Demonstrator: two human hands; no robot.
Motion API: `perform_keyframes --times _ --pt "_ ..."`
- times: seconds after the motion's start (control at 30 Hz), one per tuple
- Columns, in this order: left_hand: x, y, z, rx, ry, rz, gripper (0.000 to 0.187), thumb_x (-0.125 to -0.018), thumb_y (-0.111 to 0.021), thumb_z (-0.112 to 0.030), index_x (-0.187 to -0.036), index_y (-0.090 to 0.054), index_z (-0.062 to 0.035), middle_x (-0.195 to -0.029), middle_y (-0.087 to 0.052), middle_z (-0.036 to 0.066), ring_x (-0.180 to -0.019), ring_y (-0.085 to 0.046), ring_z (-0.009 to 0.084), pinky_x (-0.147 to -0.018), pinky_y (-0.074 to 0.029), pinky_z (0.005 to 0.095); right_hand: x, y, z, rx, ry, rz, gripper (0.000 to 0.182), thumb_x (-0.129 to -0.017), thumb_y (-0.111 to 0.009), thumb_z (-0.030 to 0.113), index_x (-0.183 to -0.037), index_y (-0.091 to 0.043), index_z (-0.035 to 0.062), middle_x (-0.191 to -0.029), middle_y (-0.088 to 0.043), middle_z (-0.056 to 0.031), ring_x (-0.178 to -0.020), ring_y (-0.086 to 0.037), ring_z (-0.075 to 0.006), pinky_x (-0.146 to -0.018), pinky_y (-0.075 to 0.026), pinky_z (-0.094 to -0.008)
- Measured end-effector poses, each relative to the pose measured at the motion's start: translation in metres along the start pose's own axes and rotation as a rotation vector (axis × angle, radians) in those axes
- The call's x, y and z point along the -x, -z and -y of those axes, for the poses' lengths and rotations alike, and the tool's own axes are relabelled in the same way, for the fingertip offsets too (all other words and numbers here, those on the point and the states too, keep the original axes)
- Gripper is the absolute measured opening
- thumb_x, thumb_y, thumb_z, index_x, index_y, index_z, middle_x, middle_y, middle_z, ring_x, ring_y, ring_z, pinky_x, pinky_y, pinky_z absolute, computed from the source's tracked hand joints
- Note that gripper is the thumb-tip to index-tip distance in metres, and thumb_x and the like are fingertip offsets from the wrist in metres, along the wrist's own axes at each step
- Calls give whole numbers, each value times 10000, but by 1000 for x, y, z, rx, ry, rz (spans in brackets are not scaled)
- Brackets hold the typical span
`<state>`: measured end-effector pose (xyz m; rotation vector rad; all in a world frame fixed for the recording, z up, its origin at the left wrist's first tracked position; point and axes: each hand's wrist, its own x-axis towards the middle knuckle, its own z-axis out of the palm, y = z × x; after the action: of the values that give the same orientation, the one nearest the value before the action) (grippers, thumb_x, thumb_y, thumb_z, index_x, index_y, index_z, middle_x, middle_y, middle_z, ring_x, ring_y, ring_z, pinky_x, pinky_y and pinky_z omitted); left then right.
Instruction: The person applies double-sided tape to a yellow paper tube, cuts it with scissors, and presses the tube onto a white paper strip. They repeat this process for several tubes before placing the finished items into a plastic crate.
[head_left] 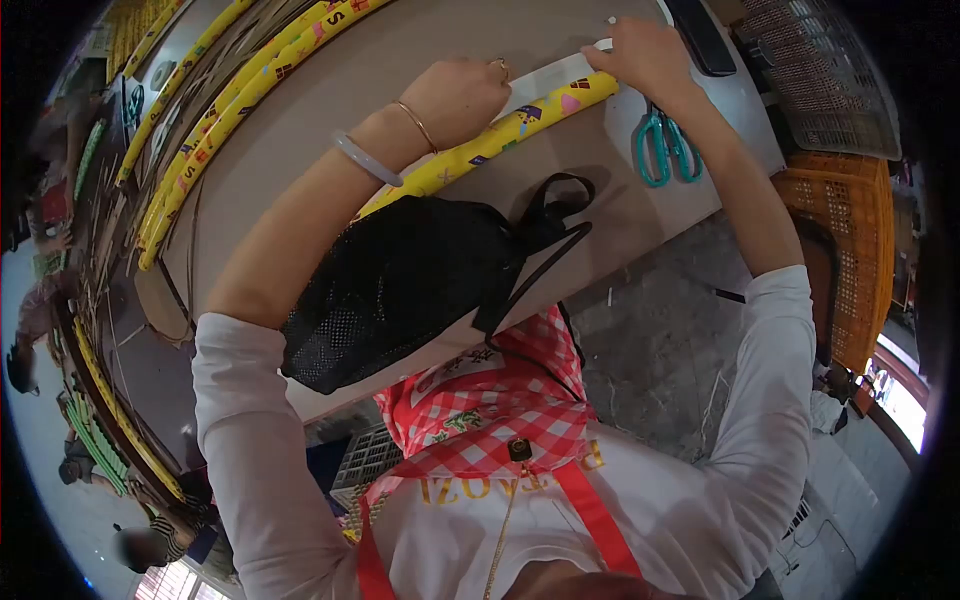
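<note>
A yellow tube (535,118) with a colourful printed pattern lies slantwise on the table, a pale strip (550,80) running along its far side. My right hand (650,62) is closed at the tube's right end, its thumb against the yellow surface; a small white piece (603,45) shows by the fingers. Over the far side of the tube, my left hand (460,100) is curled with knuckles up. Its fingertips are hidden at the pale strip, so what they grip cannot be made out. Teal-handled scissors (655,150) lie below my right wrist.
A black mesh bag (410,280) with straps sits at the near table edge (640,245). More yellow printed tubes (235,110) lie at the left. A dark case (702,35) is at the far right, beside a grey crate (825,85) and an orange basket (840,250). People are at far left.
</note>
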<state>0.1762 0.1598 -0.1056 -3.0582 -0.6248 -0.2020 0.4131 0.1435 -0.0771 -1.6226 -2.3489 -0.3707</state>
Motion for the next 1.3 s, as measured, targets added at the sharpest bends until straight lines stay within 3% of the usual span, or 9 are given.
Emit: perform_keyframes --times 0.23,0.4,0.47,0.77,0.83,0.87,0.93,1.03,1.3 --pt "-21 -9 1 -24 -9 -52 170 -773 -541 -104 -914 -636 -98 -929 -596 84 -836 -610 253 -708 -509 352 7 3 -12 57 -44 -106 439 -809 -567 460 -860 -605 26 -806 -590 -92 -692 -595 -221 -616 -461 -327" --pt "-42 -6 0 -37 44 140 191 -811 -517 -138 -961 -634 -122 -920 -592 86 -863 -604 253 -716 -505 369 29 18 -23 102 -68 -179 438 -811 -567 459 -865 -604 27 -813 -589 -92 -698 -596 -223 -621 -461 -327" --pt "-43 -14 5 53 78 83 184 -820 -512 -143 -956 -635 -128 -924 -589 84 -866 -601 255 -718 -503 368 62 33 -20 -110 -332 29 402 -798 -603 429 -942 -584 54 -919 -581 -119 -857 -568 -324 -709 -458 -389" --pt "-62 -33 17 245 93 -48 237 -843 -497 -135 -1041 -612 -195 -966 -561 48 -954 -557 235 -762 -486 341 130 30 -10 -61 -595 372 592 -759 -633 355 -1195 -421 14 -1003 -525 -185 -936 -546 -349 -787 -467 -424" --pt "-61 -37 25 49 -122 -171 294 -838 -517 -177 -1110 -585 -268 -1007 -553 19 -985 -538 212 -806 -466 334 135 37 -16 -87 -570 284 585 -739 -621 301 -1207 -432 5 -995 -547 -189 -880 -570 -321 -763 -472 -406" --pt "-62 -40 30 142 -41 11 330 -825 -543 -263 -1143 -569 -346 -1118 -532 3 -1060 -493 217 -882 -414 363 133 46 -22 -322 -673 364 552 -757 -601 279 -1210 -447 5 -987 -561 -176 -852 -580 -285 -753 -474 -379" --pt "-56 -39 34 97 -11 -56 333 -823 -545 -295 -1147 -565 -368 -1165 -512 -2 -1097 -463 228 -914 -379 384 137 48 -42 -882 -761 387 448 -802 -546 201 -1210 -497 23 -972 -587 -112 -822 -589 -167 -726 -471 -303" --pt "-55 -41 39 87 -13 -99 339 -817 -546 -345 -1151 -558 -405 -1231 -481 -3 -1158 -410 250 -953 -331 410 137 55 -50 -1241 -694 453 398 -825 -526 171 -1203 -514 46 -944 -582 -70 -823 -575 -120 -709 -461 -277" --pt "-56 -39 31 106 -8 -66 379 -826 -559 -274 -1190 -540 -380 -1259 -448 18 -1173 -392 262 -955 -336 417 84 43 -61 -763 -496 672 521 -737 -719 267 -1207 -545 127 -1009 -567 -21 -785 -545 -103 -702 -439 -234"
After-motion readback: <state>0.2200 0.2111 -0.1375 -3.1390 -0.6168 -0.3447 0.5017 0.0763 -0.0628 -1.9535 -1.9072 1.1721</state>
